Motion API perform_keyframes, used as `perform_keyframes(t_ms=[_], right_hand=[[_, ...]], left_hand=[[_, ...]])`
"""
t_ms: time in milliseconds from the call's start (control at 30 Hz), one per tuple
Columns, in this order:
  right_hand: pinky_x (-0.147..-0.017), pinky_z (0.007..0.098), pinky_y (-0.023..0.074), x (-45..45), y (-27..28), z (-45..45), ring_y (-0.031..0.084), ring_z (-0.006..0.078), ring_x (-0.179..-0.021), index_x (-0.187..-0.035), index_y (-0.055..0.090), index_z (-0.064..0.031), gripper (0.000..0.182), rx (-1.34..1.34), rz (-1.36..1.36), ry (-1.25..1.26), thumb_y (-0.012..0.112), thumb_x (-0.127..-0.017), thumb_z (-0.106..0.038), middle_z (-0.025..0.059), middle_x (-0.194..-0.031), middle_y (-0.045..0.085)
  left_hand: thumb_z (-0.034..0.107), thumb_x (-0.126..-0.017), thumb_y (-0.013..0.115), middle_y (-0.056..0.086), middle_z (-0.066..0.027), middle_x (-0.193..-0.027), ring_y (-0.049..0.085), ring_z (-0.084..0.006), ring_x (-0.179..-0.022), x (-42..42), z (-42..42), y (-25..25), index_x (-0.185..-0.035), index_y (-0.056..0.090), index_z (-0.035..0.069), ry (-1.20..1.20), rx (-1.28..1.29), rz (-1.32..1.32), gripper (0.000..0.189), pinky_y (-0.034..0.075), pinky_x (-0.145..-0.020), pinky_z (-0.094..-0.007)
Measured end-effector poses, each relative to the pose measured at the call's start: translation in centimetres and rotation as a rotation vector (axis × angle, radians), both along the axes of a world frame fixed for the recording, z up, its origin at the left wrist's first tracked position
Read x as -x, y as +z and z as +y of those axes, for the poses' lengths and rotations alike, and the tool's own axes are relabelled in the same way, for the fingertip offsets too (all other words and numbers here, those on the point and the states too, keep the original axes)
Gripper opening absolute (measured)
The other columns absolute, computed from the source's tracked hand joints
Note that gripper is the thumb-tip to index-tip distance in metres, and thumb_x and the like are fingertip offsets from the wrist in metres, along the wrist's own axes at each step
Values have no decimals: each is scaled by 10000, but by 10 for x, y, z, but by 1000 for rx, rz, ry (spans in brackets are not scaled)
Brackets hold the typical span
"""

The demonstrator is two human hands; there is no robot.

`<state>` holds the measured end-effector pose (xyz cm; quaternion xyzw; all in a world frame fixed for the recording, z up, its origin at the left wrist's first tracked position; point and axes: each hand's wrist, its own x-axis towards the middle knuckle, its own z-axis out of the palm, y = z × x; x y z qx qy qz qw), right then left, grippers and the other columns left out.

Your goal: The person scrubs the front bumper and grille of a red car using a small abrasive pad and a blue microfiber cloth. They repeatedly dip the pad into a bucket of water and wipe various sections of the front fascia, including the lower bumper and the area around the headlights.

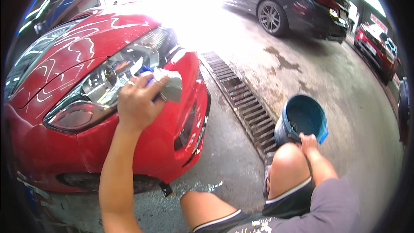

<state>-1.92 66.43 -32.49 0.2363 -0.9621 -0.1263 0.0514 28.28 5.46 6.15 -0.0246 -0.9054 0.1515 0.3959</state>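
Observation:
My left hand [139, 102] is at the headlight [113, 74] of a red car, with its fingers around a pale grey block [172, 85] and something blue, perhaps a cloth, beside it. The block stands out past the fingers over the red front bumper [155, 123]. Whether the held things touch the headlight lens I cannot tell. My right hand [309, 140] has its fingers curled at the near rim of a blue bucket [304, 113]. The bucket leans towards me beside my knee, with dark liquid inside.
A slotted metal floor drain [245, 102] runs between the red car and the bucket. Wet marks lie on the concrete beyond it. A dark car [304, 13] stands at the upper right, and another red car [375, 50] at the far right. Strong glare whitens the top.

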Motion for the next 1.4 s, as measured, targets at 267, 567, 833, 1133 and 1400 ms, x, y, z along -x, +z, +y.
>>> perform_keyframes(t_ms=[267,567,833,1133,1400], right_hand=[[-756,480,519,-1,-16,0,729,301,-791,-981,663,-166,489,273,319,59,949,-737,-478,45,-825,713],[-827,455,568,108,-22,-119,771,252,-896,-1189,731,-191,529,235,381,-201,919,-819,-519,12,-914,777],[-804,449,587,202,-17,-97,781,247,-885,-1169,722,-202,574,220,392,-58,930,-771,-560,11,-919,788],[-791,451,587,278,2,-58,782,265,-887,-1145,709,-167,630,314,405,109,950,-728,-573,29,-918,784],[-1170,537,464,249,55,-60,585,390,-1420,-1503,600,-138,1050,409,72,90,911,-703,-742,183,-1490,640]], left_hand=[[320,-780,867,760,-87,-1188,728,-323,-1030,-1,8,-9,-1267,826,189,79,-7,15,506,583,-902,-488],[321,-772,867,762,-109,-1181,726,-324,-965,2,7,-4,-1280,830,200,77,22,3,523,582,-837,-473],[347,-773,841,776,-127,-1115,733,-308,-873,10,6,-9,-1225,854,194,90,59,55,477,590,-783,-450],[391,-817,851,776,-163,-1087,750,-340,-898,14,12,-7,-1212,844,142,139,61,36,467,601,-782,-460],[325,-840,832,774,-157,-1072,729,-333,-860,45,25,-28,-1244,833,141,281,99,195,444,582,-755,-454]])
